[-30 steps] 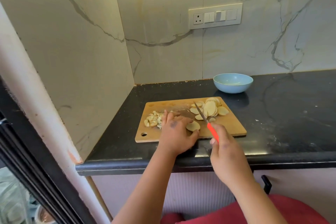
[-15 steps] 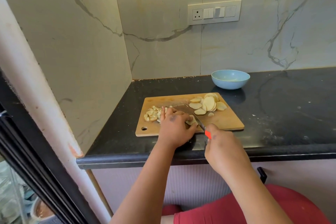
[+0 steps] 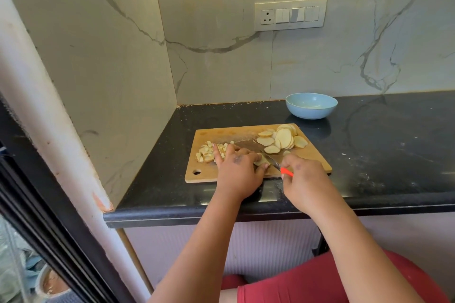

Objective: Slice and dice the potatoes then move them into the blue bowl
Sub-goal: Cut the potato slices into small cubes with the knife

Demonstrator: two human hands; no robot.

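1. Potato slices (image 3: 283, 138) lie fanned in a loose heap at the upper right of the wooden cutting board (image 3: 312, 158), just right of the frame's centre.
2. Diced potato pieces (image 3: 209, 151) sit in a small pile on the board's left part, touching the outstretched fingers of the left hand (image 3: 237, 171).
3. That left hand lies over the middle of the board, its thumb and fingertips pressing one potato slice (image 3: 261, 161) down against the wood; the hand covers most of that slice.
4. Just to its right, the right hand (image 3: 304, 182) is wrapped round the orange handle of the knife (image 3: 275, 163), and the blade slants up and left, its edge meeting the held slice.
5. Both hands sit close together over the board's near edge, and between them they hide the exact line of the cut.
6. Behind the board, towards the upper right, the blue bowl (image 3: 311, 106) stands apart on the black counter (image 3: 381, 150); I can see no potato inside it.
7. Pale dust or flecks mark the counter to the right of the board.
8. On the marble wall (image 3: 221, 56) above hangs a switch panel (image 3: 290, 16) with one socket.
9. A red chair seat (image 3: 423, 278) shows at the lower right, under the forearms.
10. A dark window frame (image 3: 37, 204) runs down the left edge.
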